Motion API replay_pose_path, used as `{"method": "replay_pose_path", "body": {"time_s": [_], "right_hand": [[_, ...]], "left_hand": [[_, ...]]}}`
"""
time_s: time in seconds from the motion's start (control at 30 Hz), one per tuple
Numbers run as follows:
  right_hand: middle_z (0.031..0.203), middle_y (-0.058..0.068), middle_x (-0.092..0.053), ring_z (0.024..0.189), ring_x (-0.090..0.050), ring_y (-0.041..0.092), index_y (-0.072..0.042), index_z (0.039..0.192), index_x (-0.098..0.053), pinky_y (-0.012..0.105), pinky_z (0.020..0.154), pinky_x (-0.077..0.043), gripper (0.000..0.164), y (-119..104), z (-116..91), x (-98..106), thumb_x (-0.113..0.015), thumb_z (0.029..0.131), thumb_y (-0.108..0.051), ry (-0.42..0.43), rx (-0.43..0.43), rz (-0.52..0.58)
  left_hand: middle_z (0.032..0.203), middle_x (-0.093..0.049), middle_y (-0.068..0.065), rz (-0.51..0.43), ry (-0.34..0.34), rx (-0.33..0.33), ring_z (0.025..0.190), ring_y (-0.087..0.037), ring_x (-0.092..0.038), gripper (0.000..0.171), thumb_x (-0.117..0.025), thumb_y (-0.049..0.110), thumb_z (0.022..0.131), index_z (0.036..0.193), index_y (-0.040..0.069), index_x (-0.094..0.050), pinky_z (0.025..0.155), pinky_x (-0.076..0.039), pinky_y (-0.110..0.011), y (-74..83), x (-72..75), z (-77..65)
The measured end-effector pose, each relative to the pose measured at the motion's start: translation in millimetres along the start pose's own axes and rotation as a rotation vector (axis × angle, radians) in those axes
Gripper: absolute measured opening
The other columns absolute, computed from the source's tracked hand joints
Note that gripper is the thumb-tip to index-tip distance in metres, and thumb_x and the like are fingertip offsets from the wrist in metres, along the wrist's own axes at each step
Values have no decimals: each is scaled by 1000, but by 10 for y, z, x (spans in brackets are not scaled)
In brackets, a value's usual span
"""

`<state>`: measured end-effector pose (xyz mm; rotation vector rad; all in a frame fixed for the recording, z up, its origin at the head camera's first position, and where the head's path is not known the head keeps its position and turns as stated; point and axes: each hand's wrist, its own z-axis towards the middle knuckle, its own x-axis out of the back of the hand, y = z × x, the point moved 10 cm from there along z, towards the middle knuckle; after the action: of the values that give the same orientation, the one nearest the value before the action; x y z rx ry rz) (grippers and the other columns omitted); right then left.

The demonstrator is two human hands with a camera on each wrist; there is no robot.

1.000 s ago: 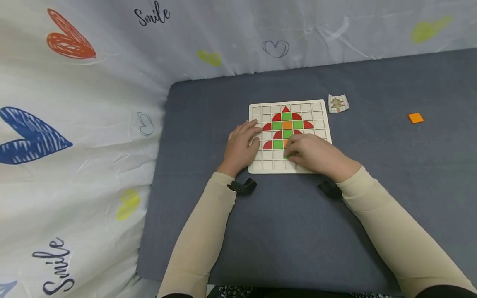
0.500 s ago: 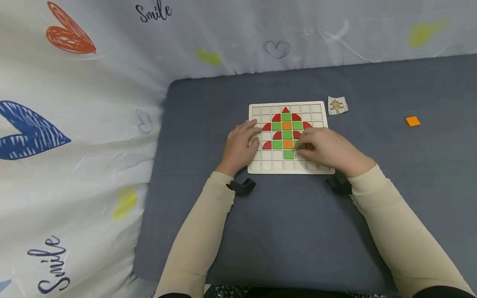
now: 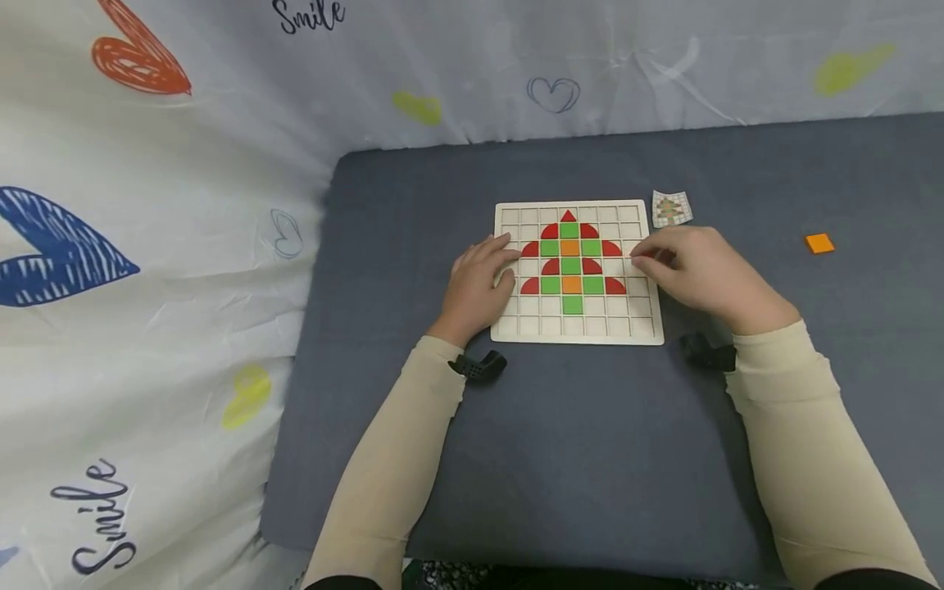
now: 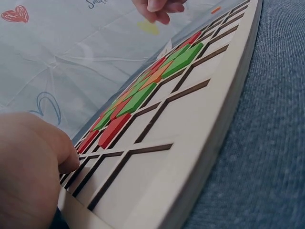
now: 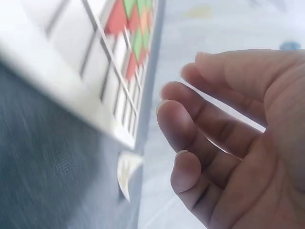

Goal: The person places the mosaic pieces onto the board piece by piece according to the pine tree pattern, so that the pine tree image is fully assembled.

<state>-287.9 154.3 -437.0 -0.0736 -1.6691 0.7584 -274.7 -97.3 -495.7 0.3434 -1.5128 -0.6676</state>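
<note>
A pale wooden grid board (image 3: 531, 328) lies on the table, bearing red, green and orange tiles in a tree shape. Lowest in that shape is a green square tile (image 3: 572, 305), below an orange one (image 3: 571, 285). My left hand (image 3: 478, 287) rests on the board's left edge, fingers spread over the rim. Over the board's right edge hovers my right hand (image 3: 693, 270), fingers loosely bent. In the right wrist view nothing sits between the fingers of the right hand (image 5: 224, 129). A loose orange square tile (image 3: 819, 243) lies farther right on the table.
A small picture card (image 3: 671, 209) showing a tree pattern lies just beyond the board's upper right corner. Grey cloth covers the table (image 3: 590, 459). A white curtain with printed hearts (image 3: 553, 94) hangs along the far and left sides.
My right hand has moved off the tiles to the right and away from the lowest green tile, which now shows fully in the grid. The left hand has stayed on the board.
</note>
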Motion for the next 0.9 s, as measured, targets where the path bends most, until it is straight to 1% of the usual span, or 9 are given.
{"method": "replay_pose_path", "body": {"time_s": [0.17, 0.27, 0.33, 0.43, 0.5, 0.57, 0.73, 0.8, 0.9], "right_hand": [[107, 19, -73, 89, -64, 30, -1, 119, -76, 44, 71, -50, 24, 288, -79, 222, -66, 104, -17, 72, -78, 1], [112, 23, -72, 91, -63, 33, 1, 120, -75, 45, 72, -48, 26, 480, -116, 332, -64, 105, -18, 95, -124, -5], [112, 25, -72, 91, -64, 35, 1, 120, -75, 45, 71, -47, 28, 600, -142, 402, -62, 105, -19, 108, -147, -22], [115, 27, -71, 93, -64, 38, 1, 123, -74, 47, 72, -47, 31, 789, -200, 486, -60, 105, -21, 111, -199, -10], [116, 29, -70, 96, -64, 41, 2, 125, -72, 51, 73, -49, 34, 924, -251, 528, -58, 106, -22, 111, -247, -8], [119, 32, -68, 100, -63, 43, 4, 128, -70, 56, 77, -49, 36, 1063, -308, 557, -56, 106, -22, 107, -301, -7], [124, 37, -64, 106, -60, 51, 7, 132, -65, 68, 83, -49, 40, 1393, -456, 606, -53, 107, -21, 112, -440, -61], [126, 38, -62, 110, -58, 53, 8, 132, -64, 70, 85, -48, 41, 1517, -523, 643, -53, 106, -21, 138, -486, -78], [131, 42, -54, 120, -49, 58, 11, 132, -60, 73, 94, -43, 45, 1683, -643, 688, -53, 105, -24, 178, -547, -90]], "left_hand": [[165, -45, 1, 10, 1, -9, 158, -19, -31, 39, -48, 21, 108, 142, 17, -68, 131, -13, -35, 24, -2, 17], [164, -46, 0, 8, 8, -5, 158, -20, -32, 39, -49, 20, 108, 141, 17, -69, 131, -15, -37, 19, -1, 12], [164, -47, 0, 5, 12, 1, 157, -20, -32, 39, -49, 20, 107, 140, 16, -69, 131, -15, -38, 10, 0, 3], [163, -47, 0, 0, 14, 8, 157, -19, -32, 39, -48, 20, 107, 140, 16, -69, 131, -15, -38, -3, 0, -10], [163, -47, 0, -1, 13, 9, 157, -19, -32, 39, -48, 20, 107, 140, 16, -69, 131, -15, -37, -8, -2, -16], [164, -47, 1, -2, 13, 8, 158, -18, -32, 40, -48, 21, 107, 141, 17, -69, 131, -15, -36, -11, -4, -16], [164, -46, 0, -12, 18, -3, 158, -18, -31, 39, -48, 20, 108, 141, 16, -68, 131, -14, -35, -12, 4, -1], [164, -46, 0, -12, 19, -4, 158, -18, -31, 39, -48, 20, 108, 141, 16, -68, 131, -14, -35, -9, 1, 5], [164, -46, 1, -9, 10, 1, 158, -18, -31, 39, -48, 21, 108, 141, 17, -68, 131, -13, -35, 0, -24, 9]]}}
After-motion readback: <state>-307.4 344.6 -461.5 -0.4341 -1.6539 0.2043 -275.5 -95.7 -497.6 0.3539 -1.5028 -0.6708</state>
